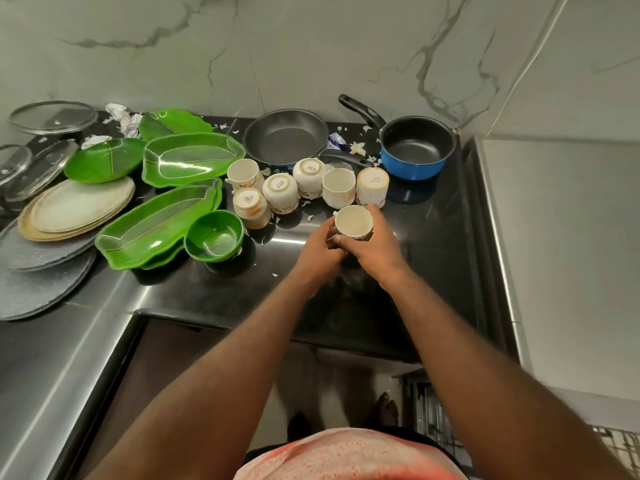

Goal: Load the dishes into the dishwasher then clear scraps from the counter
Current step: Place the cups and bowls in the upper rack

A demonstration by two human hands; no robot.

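Over the black counter [433, 220], both hands [349, 249] hold a cup [353, 221].

The cup [353, 221] between the fingers [378, 218] is cream inside, with what may be a dark blue floral print low on its side. Just beyond the fingers, the other cups [310, 173] are white with tan bases and faint flowers. Farther beyond, the saucepan [412, 168] is blue with black lining, the frying pan [285, 136] black. Left of the fingers, green trays [194, 157] carry pale leaf veins. The counter [433, 244] is black.
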